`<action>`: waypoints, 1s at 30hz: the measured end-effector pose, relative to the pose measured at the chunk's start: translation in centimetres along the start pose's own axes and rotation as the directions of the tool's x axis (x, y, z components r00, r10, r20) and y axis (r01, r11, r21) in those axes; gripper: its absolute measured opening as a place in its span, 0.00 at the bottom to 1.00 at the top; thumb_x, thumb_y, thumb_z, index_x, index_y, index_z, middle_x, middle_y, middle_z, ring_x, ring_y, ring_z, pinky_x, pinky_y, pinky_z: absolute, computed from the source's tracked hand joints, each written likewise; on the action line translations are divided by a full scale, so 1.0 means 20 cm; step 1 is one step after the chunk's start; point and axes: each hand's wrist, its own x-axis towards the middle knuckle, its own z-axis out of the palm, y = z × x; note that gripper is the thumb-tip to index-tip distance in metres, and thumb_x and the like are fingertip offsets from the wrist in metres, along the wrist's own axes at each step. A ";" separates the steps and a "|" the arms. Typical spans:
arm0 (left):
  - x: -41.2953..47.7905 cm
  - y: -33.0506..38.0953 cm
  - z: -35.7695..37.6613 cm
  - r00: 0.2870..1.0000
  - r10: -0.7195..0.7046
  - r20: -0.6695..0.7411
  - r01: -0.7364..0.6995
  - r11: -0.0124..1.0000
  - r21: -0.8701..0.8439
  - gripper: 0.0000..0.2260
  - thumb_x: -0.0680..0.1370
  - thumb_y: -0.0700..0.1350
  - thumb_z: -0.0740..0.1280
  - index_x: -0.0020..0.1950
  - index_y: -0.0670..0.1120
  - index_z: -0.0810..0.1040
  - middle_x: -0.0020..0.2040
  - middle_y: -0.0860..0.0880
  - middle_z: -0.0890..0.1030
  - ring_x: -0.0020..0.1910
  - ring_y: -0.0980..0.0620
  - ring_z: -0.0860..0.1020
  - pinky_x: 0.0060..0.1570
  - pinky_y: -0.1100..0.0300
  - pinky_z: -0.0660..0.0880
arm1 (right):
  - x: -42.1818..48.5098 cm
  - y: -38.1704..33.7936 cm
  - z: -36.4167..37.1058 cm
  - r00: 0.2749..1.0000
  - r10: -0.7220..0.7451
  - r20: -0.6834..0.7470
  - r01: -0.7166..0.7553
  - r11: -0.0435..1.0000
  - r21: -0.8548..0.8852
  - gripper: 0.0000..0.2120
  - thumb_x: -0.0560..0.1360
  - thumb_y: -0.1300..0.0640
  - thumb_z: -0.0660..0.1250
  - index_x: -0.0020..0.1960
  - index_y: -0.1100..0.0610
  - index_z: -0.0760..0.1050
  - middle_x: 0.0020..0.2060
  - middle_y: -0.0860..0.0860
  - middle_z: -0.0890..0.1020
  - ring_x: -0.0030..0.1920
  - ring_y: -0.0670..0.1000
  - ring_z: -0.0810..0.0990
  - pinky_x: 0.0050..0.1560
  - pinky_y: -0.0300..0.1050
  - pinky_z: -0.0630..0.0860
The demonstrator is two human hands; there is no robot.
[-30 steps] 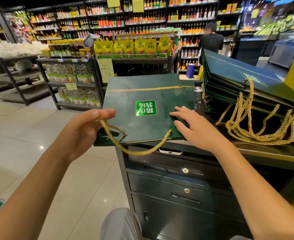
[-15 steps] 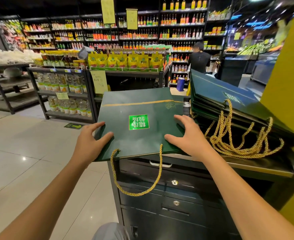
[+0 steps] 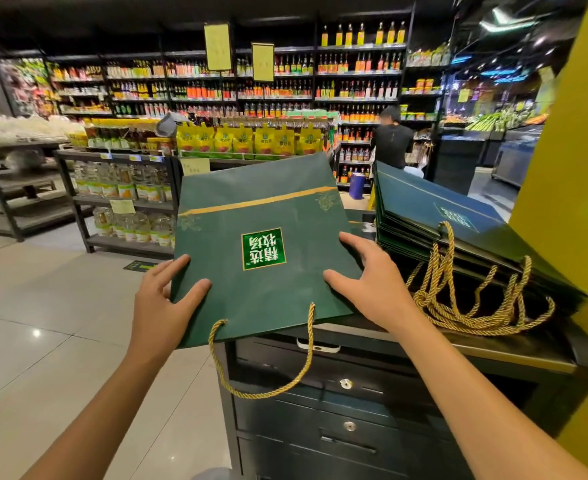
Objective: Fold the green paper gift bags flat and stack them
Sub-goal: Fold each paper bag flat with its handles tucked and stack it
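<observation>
The green paper gift bag, already pressed flat, is being held face up between both hands. Its far edge is tilting upward beyond the fingertips and its near edge is hanging out past the front of the tabletop. Its gold rope handle is dangling in a loop below the fingers, in front of the drawers.

The bag's left edge is being gripped by the left hand, with the thumb laid across the green face and the forefinger along the edge. The remaining fingers are being hidden beneath, so how far they are curled cannot be told. The right edge is being steadied by the right hand, its fingers spread nearly straight and its thumb pressing on the face near the corner.

Just to the right of the right fingers, the stack of folded bags is lying tilted on the tabletop, with its rope handles spilling toward the person in a tangle.

The step is being read as the carrying of this bag across onto that stack. It is probably being done best if the bag is being kept pinched flat, so that the folds are not springing open. The loose handle is best being lifted clear of the tangle. The edges are best being squared with the top bag before the grip is being loosened.
</observation>
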 end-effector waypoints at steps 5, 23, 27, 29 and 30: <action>0.09 0.17 -0.15 0.996 -0.081 0.032 0.083 0.996 -0.035 0.22 0.77 0.46 0.75 0.71 0.54 0.77 0.61 0.45 0.82 0.54 0.45 0.84 0.49 0.51 0.83 | 0.04 -0.15 -0.02 0.999 0.002 -0.047 -0.001 1.000 0.021 0.29 0.76 0.52 0.72 0.76 0.54 0.69 0.69 0.51 0.75 0.65 0.49 0.75 0.69 0.47 0.72; 0.39 0.86 0.00 0.981 0.002 0.196 -0.010 0.999 0.041 0.14 0.78 0.42 0.72 0.63 0.49 0.83 0.60 0.47 0.81 0.59 0.46 0.80 0.49 0.57 0.80 | 0.17 -0.34 -0.60 0.994 0.084 -0.072 -0.097 0.975 -0.198 0.26 0.79 0.49 0.67 0.72 0.62 0.72 0.71 0.57 0.75 0.68 0.57 0.75 0.64 0.50 0.71; 0.43 0.98 0.26 0.948 0.022 0.317 -0.034 0.999 0.034 0.14 0.78 0.43 0.70 0.64 0.48 0.82 0.57 0.43 0.83 0.48 0.47 0.80 0.47 0.56 0.75 | 0.15 -0.26 -0.80 0.970 0.192 -0.152 -0.224 0.947 -0.232 0.26 0.78 0.48 0.68 0.67 0.65 0.73 0.65 0.62 0.78 0.65 0.60 0.77 0.67 0.58 0.73; 0.44 1.03 0.40 0.928 0.035 0.370 -0.045 0.999 0.019 0.14 0.78 0.42 0.70 0.64 0.46 0.82 0.52 0.46 0.83 0.44 0.51 0.79 0.47 0.57 0.75 | 0.14 -0.21 -0.90 0.952 0.242 -0.187 -0.286 0.922 -0.261 0.23 0.77 0.48 0.69 0.65 0.63 0.76 0.59 0.60 0.82 0.59 0.58 0.80 0.63 0.54 0.76; 0.43 1.05 0.48 0.918 0.032 0.395 -0.038 0.999 0.005 0.15 0.78 0.42 0.70 0.64 0.45 0.82 0.54 0.46 0.83 0.47 0.51 0.79 0.51 0.56 0.75 | 0.14 -0.17 -0.95 0.944 0.262 -0.201 -0.312 0.908 -0.279 0.21 0.77 0.48 0.70 0.64 0.62 0.77 0.57 0.58 0.83 0.57 0.56 0.80 0.60 0.51 0.76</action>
